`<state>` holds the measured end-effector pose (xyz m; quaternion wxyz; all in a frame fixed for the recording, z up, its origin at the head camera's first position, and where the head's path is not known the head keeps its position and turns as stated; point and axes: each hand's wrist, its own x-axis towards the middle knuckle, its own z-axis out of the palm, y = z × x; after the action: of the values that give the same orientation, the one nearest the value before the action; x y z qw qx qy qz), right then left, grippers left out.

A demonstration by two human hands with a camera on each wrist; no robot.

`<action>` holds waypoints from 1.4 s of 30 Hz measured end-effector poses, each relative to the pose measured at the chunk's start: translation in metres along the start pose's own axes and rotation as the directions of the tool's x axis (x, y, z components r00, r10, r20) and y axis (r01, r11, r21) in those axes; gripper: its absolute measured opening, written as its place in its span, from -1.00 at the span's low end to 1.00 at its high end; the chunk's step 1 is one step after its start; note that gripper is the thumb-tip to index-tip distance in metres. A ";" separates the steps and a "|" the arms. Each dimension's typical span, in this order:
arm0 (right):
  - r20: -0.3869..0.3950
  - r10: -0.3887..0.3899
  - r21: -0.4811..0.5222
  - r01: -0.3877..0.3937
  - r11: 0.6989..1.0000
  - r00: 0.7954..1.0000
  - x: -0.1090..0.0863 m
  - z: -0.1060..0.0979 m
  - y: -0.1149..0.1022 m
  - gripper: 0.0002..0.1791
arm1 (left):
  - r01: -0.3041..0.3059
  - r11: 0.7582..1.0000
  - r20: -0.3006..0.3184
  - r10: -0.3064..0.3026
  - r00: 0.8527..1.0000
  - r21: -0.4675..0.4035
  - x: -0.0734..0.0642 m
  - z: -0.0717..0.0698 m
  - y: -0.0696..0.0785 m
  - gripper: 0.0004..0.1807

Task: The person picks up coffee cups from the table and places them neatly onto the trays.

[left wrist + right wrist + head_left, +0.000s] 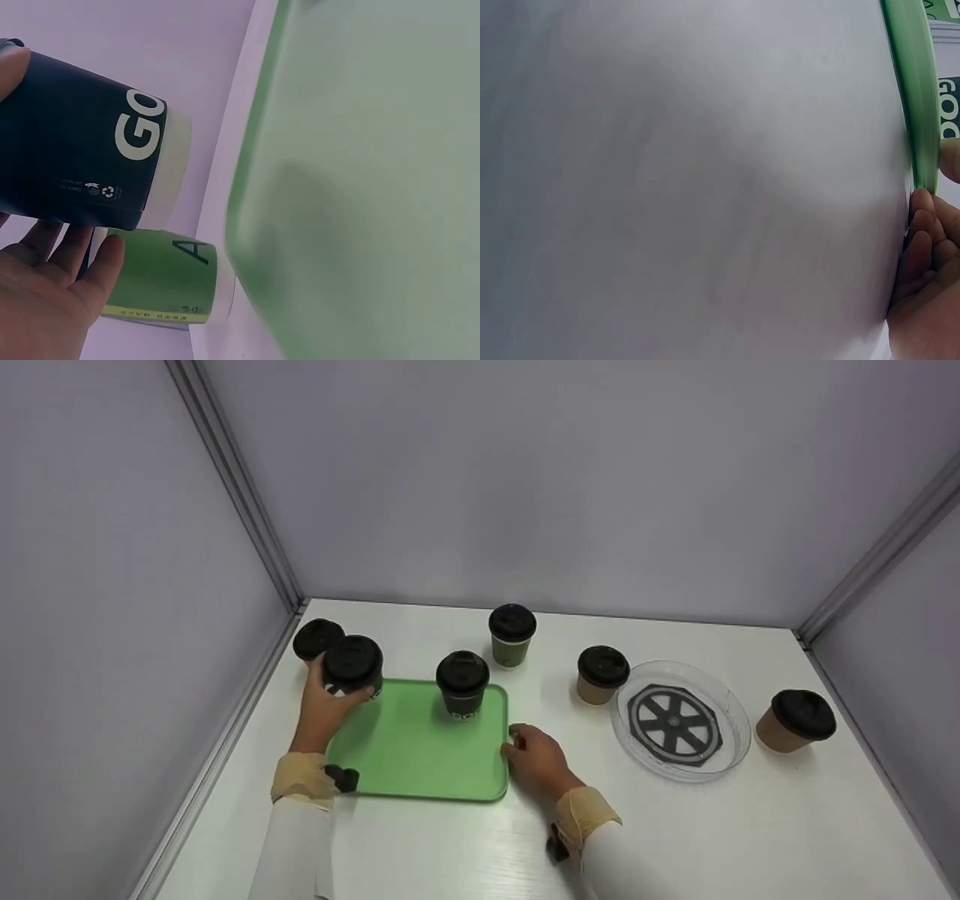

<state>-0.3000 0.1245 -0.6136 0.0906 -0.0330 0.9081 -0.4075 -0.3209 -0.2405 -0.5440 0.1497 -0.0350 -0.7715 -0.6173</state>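
While L hand (324, 716) grips blk cup (352, 660) w/ curled fingers — near tray (420, 757), far L corner — R hand (538, 757) pinches tray's R rim; 2nd cup (463, 682) on tray.

High head view facing forward and down, close wrist views, green tray (420, 761) shared by all

1. The near half of the green tray (420, 769) gives a wide path.
2. The dark cup (463, 681) standing near its far right corner blocks the way there; the green cup (510, 651) stands just beyond.
3. The left hand (324, 711), its gripped cup (354, 660) and the lidded cup behind (318, 637) crowd the far left corner.
4. The right hand (541, 763) bars the right edge.
5. Between that hand and the clear dish (739, 739), a lane leads toward the far edge of the worktop (559, 697), left of the brown cup (596, 690).
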 end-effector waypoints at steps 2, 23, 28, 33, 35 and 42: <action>0.002 0.006 0.000 -0.006 1.000 1.000 0.000 0.000 0.000 -0.53 | -0.004 1.000 -0.002 0.004 1.000 0.005 0.003 0.003 -0.005 0.02; 0.000 -0.011 -0.012 0.011 1.000 1.000 0.000 0.002 -0.001 -0.53 | 0.053 0.996 0.071 -0.058 0.996 0.073 0.006 0.022 -0.012 0.06; 0.004 -0.023 -0.003 0.023 1.000 1.000 -0.001 0.003 -0.003 -0.54 | 0.066 0.996 0.057 -0.070 0.996 0.067 0.003 0.018 -0.021 0.08; 0.003 -0.023 0.000 0.023 1.000 1.000 -0.001 0.002 -0.003 -0.54 | 0.083 0.994 0.057 -0.086 0.995 0.065 0.002 0.019 -0.025 0.09; -0.001 -0.029 -0.007 0.029 1.000 1.000 -0.001 0.002 -0.003 -0.56 | 0.089 0.993 0.055 -0.094 0.994 0.072 0.003 0.020 -0.025 0.08; -0.012 -0.041 -0.013 0.041 0.999 0.999 -0.002 -0.001 -0.001 -0.57 | 0.113 0.989 0.059 -0.119 0.991 0.097 0.005 0.027 -0.026 0.08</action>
<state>-0.2985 0.1246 -0.6116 0.0767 -0.0496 0.9103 -0.4036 -0.3373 -0.2213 -0.5723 0.0902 -0.0029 -0.8047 -0.5868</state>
